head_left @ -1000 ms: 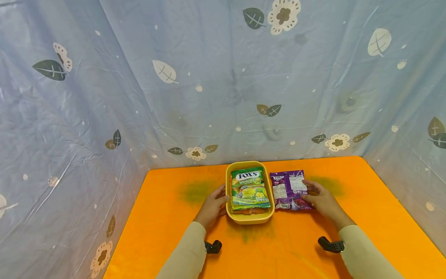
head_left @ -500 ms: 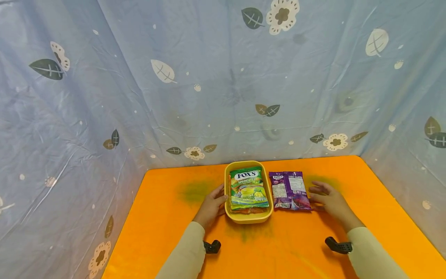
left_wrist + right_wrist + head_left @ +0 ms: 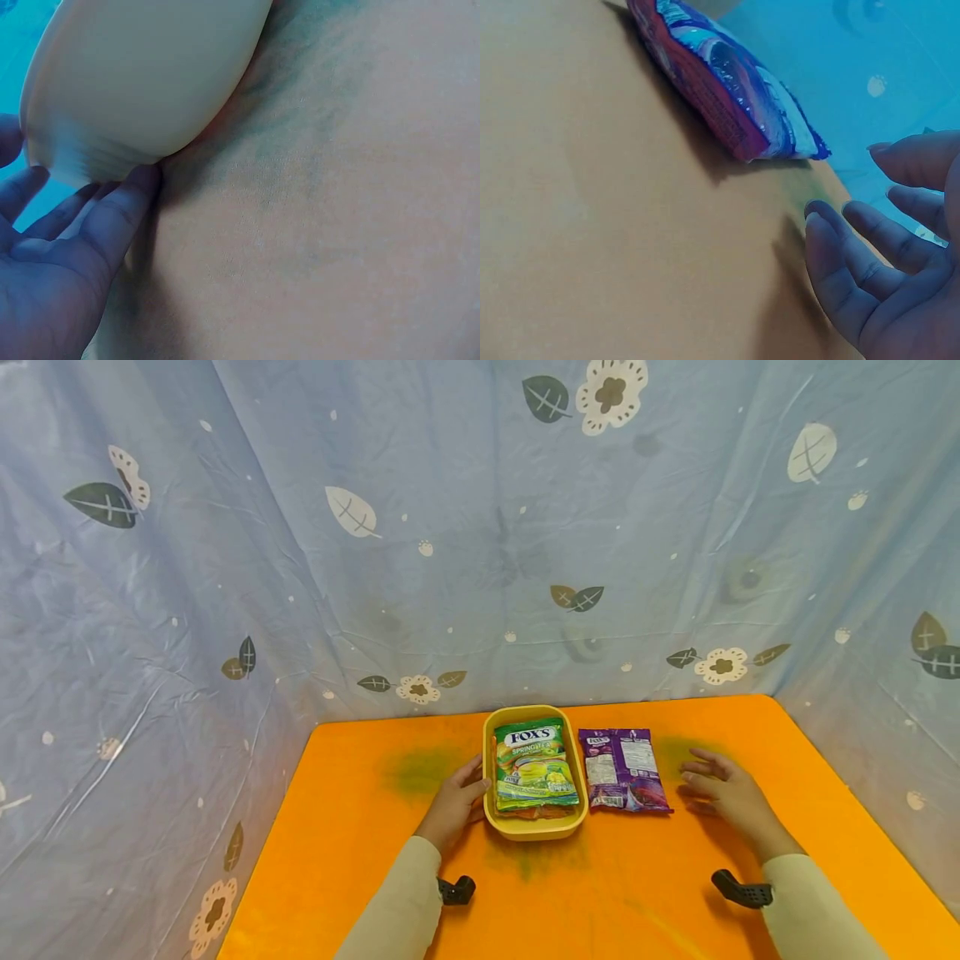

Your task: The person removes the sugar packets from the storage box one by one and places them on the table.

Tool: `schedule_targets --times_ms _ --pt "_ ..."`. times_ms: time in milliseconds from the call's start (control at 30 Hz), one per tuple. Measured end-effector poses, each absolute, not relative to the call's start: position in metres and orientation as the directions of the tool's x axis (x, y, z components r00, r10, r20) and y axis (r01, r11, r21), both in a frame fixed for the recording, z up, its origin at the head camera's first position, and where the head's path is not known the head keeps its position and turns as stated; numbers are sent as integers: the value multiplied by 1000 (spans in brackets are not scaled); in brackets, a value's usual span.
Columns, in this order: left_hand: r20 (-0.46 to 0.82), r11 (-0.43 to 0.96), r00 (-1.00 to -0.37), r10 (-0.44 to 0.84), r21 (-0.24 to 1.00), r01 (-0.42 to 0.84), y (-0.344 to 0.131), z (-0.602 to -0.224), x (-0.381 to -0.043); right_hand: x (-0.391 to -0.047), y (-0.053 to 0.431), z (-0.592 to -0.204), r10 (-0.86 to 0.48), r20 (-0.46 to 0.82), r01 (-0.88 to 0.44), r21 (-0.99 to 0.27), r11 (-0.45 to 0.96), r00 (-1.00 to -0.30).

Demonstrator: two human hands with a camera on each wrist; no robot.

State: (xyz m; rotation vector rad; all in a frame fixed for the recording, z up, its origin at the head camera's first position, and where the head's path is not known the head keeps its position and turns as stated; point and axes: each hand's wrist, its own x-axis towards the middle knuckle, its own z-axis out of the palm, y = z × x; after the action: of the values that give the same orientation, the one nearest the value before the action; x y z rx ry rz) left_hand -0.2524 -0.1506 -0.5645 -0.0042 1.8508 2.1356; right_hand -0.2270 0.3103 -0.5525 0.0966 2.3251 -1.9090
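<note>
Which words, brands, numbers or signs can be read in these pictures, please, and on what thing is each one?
"FOX'S": on the green bag in the tray.
"SPRING TEA": below it on the same bag, its last letter faint.
"FOX'S": on the purple bag.
The smaller print on both bags is too small or blurred to read, also in the right wrist view.
No number is readable.

Blue curtains (image 3: 465, 527) printed with leaves (image 3: 351, 512) and flowers (image 3: 611, 395) rise past the far edge of an orange-topped bench (image 3: 600, 889) and along its left and right edges, forming a small curtained booth (image 3: 172, 627); whether it stands in a home, a lab or a workshop cannot be told.
</note>
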Motion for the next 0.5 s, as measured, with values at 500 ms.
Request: schedule_targets --times_ms 500 --pt "-208 -117 -951 231 964 -239 -152 -567 -253 -226 298 -537 -47 -63 52 -977 205 -997"
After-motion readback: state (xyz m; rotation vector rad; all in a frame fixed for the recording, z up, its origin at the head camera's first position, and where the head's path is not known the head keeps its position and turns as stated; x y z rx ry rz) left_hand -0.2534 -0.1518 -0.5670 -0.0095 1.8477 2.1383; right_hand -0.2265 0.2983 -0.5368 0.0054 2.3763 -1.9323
